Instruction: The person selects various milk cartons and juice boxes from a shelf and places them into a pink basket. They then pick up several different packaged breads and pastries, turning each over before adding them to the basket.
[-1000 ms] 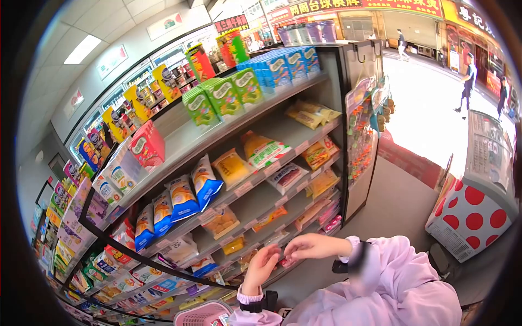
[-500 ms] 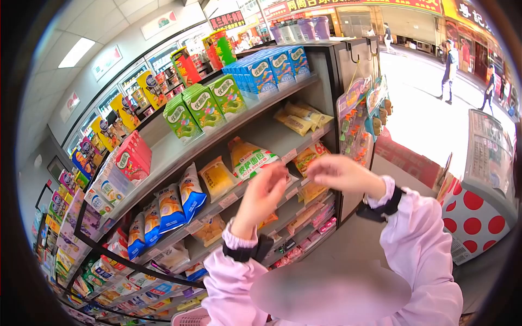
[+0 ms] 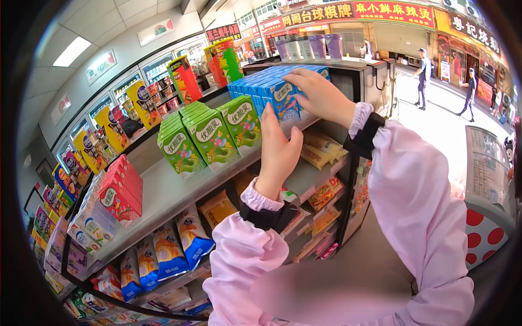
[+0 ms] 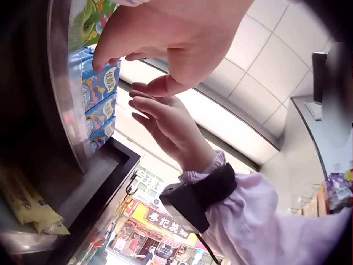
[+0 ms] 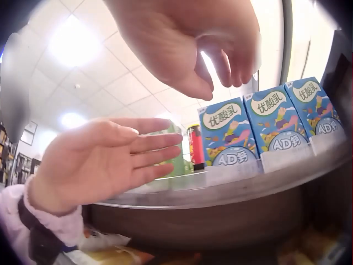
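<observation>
The left hand is hovering in front of the top shelf, its fingers extending nearly straight and its thumb standing apart. In the right wrist view its palm is showing, with small gaps between the fingers. The right hand is reaching over the blue cartons, its fingers spreading a little and bending loosely downward. Its fingertips are hanging close to the carton tops; whether any of them is touching cannot be told.

The blue cartons are standing upright in close rows beneath the right hand and just beyond the left hand. The green cartons are standing upright in rows just to the left of the left hand, and the red cartons are standing farther left on the same shelf. A clear lip is running along its front edge.

Below the right hand, yellow packs are lying on a lower shelf. Below and to the left of the left hand, blue-and-orange bags are leaning side by side. Beyond the right hand, purple and pale cups are standing in a row. Black bands are circling both wrists, against puffy pink sleeves. To the right, a red-dotted freezer is standing well apart from the hands.
</observation>
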Demonstrator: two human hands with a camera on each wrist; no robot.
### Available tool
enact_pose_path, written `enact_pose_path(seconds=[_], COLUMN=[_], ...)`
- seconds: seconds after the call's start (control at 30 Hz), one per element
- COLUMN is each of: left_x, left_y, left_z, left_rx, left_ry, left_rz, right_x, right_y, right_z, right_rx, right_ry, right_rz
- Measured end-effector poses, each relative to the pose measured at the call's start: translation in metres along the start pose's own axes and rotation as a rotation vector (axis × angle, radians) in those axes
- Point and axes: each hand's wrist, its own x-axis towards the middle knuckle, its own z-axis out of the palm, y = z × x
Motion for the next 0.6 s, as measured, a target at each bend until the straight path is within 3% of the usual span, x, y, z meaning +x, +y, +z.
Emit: enact_pose_path(seconds=[0.23,0.37,0.6], left_x=[0.013,0.014,0.028], left_y=[-0.011,-0.015,-0.013], left_z=[0.018,0.019,0.023], left_rx=[0.091,0.116,0.082], left_ry=[0.008,0.049,0.145], left_rz=[0.034,0.031,0.085], right_x=[0.016,0.014,0.010], right_y=[0.013,0.008,0.009], right_z=[0.021,0.001,-0.013], right_rx=[-0.133,0.007,0.229], right_ry=[-0.099,-0.100,-0.230], right_rz=[-0.034,-0.066,0.086])
